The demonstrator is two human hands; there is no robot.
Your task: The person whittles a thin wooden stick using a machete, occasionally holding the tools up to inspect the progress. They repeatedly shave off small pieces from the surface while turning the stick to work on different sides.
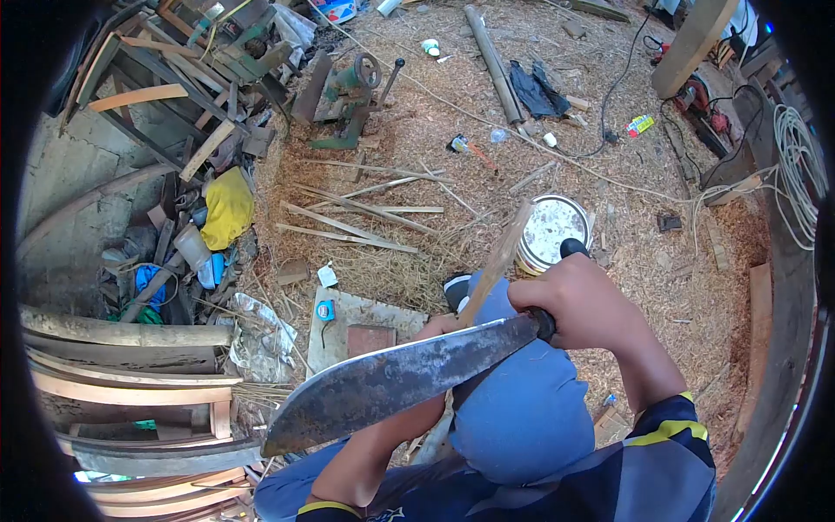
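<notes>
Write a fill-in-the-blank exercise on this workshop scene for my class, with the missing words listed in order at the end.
The right hand grips the machete by its ____.
The left hand holds a rough stick made of ____.
In the picture, the tape measure lies to the ____ of the reddish block.
The trousers over the bent knee are coloured ____.

Missing words: handle; wood; left; blue.

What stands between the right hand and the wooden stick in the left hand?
Nothing visible stands between the right hand and the wooden stick; the large knife only passes just below the stick's lower end in this view.
</notes>
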